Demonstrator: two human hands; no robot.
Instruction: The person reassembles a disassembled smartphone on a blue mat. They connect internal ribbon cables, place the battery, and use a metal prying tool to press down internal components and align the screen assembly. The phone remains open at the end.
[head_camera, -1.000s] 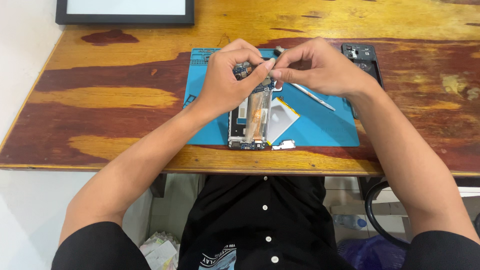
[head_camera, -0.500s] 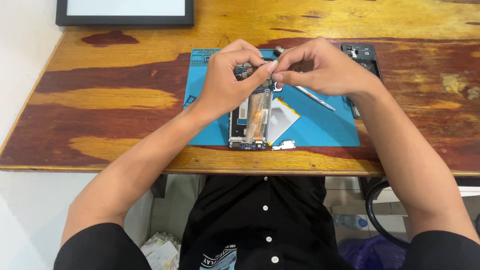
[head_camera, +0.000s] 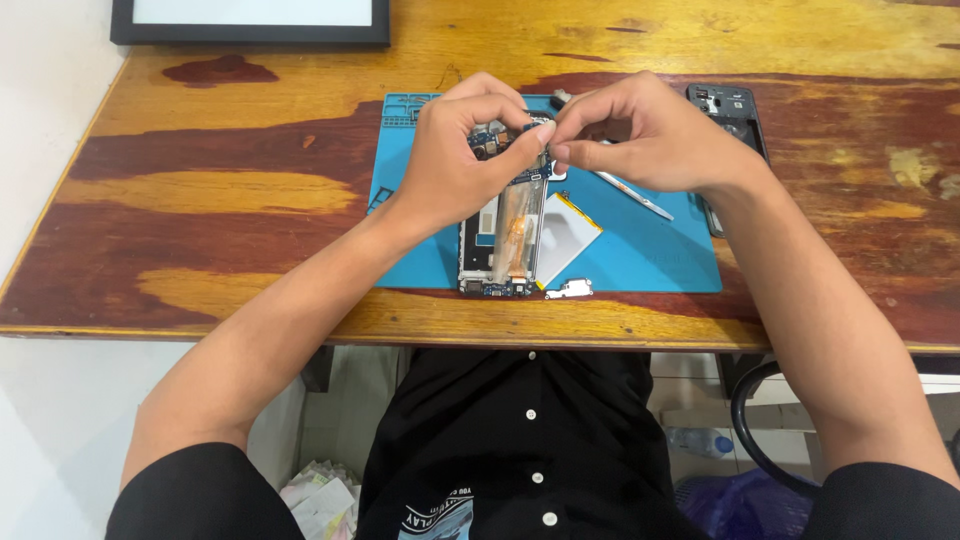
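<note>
Phone innards are what I see at the centre: an opened phone frame (head_camera: 503, 240) lies lengthwise on the blue work mat (head_camera: 640, 260), its circuit board end under my fingers and its far end near the table's front edge. My left hand (head_camera: 462, 160) curls over the top of the frame, thumb and forefinger pinched on a small part at the board. My right hand (head_camera: 640, 135) comes in from the other side, fingertips pinched at the same spot, nearly touching the left; what it grips is too small to tell. Both forearms angle inward, wrists raised. A silvery battery (head_camera: 566, 238) lies just beside the frame, metal tweezers (head_camera: 634, 195) beyond it. A small white part (head_camera: 569, 291) sits at the mat's front edge. A dark back cover (head_camera: 728, 115) rests on the wooden table (head_camera: 200, 190).
</note>
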